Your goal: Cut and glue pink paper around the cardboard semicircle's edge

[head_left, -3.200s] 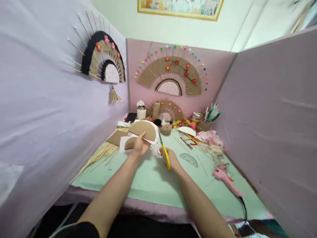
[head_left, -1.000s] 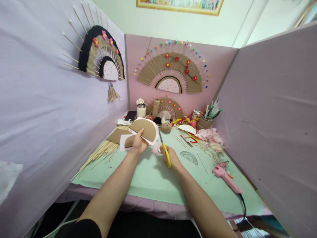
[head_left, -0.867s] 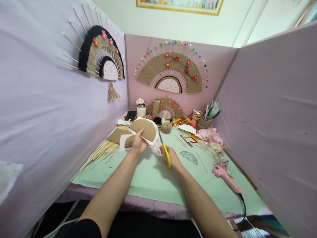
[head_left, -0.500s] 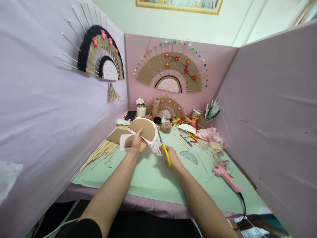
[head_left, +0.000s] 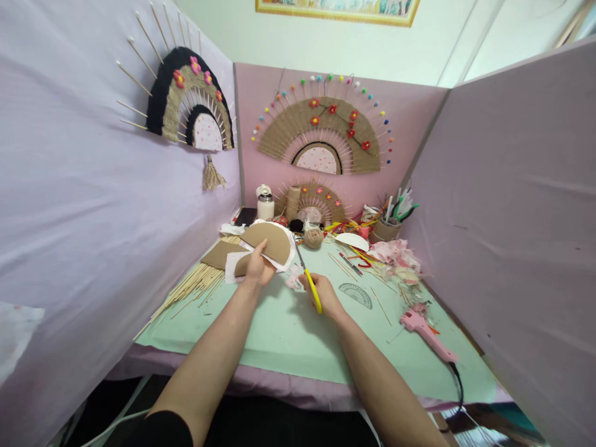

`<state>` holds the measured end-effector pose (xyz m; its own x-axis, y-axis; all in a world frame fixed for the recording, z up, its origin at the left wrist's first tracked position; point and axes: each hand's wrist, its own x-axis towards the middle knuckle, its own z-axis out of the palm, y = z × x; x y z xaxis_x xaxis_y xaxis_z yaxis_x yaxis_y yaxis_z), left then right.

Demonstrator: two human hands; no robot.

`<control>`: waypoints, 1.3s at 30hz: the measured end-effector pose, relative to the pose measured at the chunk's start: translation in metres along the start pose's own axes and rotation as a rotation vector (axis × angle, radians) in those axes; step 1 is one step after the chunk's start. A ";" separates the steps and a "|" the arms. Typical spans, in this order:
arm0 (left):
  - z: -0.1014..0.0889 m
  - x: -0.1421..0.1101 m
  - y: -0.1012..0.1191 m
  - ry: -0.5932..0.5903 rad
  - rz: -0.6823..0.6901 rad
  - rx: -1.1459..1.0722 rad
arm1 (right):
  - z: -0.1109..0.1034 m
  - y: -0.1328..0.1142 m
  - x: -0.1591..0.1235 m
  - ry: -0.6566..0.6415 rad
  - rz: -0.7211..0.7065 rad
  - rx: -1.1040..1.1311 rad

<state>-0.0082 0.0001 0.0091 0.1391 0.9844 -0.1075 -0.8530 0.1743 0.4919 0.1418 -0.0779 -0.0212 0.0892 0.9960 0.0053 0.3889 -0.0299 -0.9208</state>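
Note:
My left hand [head_left: 261, 267] grips a half-round piece of brown cardboard [head_left: 270, 241], thumb on top, above the table. White fabric or paper [head_left: 292, 251] lies against its underside and sticks out past the curved edge. In my right hand [head_left: 321, 292] is a pair of scissors [head_left: 313, 290] with yellow handles, its blades pointing up beside the right rim of that white layer. Whether the blades touch it I cannot tell. Under the hands, a pinkish scrap [head_left: 294, 278] rests on the table. Left of my left hand lies more cut cardboard [head_left: 221, 255].
Many thin bamboo sticks [head_left: 186, 288] cover the table's left side. To the right are a protractor [head_left: 355, 295], a pen [head_left: 349, 263] and a pink glue gun [head_left: 428, 335] with a black cord. A twine ball [head_left: 313, 238] and white bottle [head_left: 265, 205] stand at the back.
The cardboard in my left hand has shifted very slightly left. My right hand and the scissors look almost still.

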 end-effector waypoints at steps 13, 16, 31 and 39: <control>-0.001 0.000 0.000 0.001 -0.029 0.023 | -0.001 0.000 0.000 -0.041 -0.037 -0.057; -0.002 0.000 0.000 -0.009 -0.041 0.034 | -0.001 -0.001 -0.002 -0.039 -0.038 -0.051; -0.003 0.001 -0.001 -0.001 -0.052 0.066 | 0.000 0.004 0.001 -0.012 -0.062 0.009; -0.002 -0.001 0.000 -0.016 -0.043 0.062 | 0.000 0.003 0.001 0.024 -0.081 0.069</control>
<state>-0.0090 -0.0006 0.0071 0.1831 0.9762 -0.1159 -0.8134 0.2166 0.5399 0.1435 -0.0772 -0.0236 0.0824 0.9925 0.0898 0.3317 0.0577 -0.9416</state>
